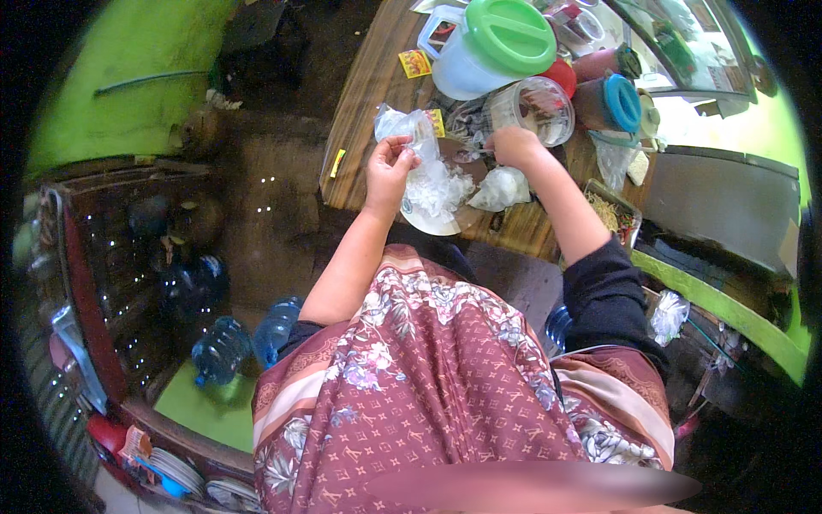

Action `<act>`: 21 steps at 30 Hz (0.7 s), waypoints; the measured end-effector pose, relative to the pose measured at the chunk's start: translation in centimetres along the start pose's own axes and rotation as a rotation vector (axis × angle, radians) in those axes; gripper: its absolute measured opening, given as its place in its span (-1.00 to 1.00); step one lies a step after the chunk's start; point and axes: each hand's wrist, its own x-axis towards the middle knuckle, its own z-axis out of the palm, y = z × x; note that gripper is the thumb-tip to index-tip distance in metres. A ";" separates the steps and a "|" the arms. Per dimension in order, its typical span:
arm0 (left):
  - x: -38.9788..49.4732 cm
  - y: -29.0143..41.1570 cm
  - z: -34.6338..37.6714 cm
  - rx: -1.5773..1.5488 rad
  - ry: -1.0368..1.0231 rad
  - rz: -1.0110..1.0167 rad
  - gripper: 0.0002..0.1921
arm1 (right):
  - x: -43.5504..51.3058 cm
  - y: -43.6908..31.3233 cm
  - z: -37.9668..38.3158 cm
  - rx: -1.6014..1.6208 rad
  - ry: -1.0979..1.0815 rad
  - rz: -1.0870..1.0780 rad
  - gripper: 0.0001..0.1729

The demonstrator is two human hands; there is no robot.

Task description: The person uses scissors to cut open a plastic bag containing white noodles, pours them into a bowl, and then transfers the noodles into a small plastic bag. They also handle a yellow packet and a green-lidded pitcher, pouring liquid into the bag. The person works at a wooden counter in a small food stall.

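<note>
My left hand (392,170) pinches the upper part of a clear plastic bag (419,128) between thumb and fingers. My right hand (514,148) is closed on a thin pale object (480,151), too small to name. A white plate (443,225) sits at the table's near edge, heaped with crumpled clear plastic bags (437,189). To the right of the heap lies a knotted plastic bag (502,189) with whitish contents. Just beyond my right hand is a clear plastic tub (542,112), its round mouth facing me.
On the wooden table (359,122) stand a green-lidded container (488,51), a blue-lidded jar (610,106) and yellow packets (415,64). A food tray (610,212) lies at the right edge, near a glass-fronted case (687,45). Large water bottles (221,350) are down on the left.
</note>
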 end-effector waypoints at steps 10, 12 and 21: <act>-0.6 0.4 -0.8 -0.044 0.052 -0.017 -0.78 | 6.0 -1.6 6.6 0.510 -0.223 -0.343 -0.64; -0.5 0.5 -0.9 -0.051 0.049 -0.016 -0.78 | 5.3 -1.0 5.4 0.542 -0.236 -0.383 -0.64; 0.0 0.0 -0.3 -0.005 0.016 0.030 -0.79 | -4.0 2.8 -7.9 0.474 -0.125 -0.410 -0.64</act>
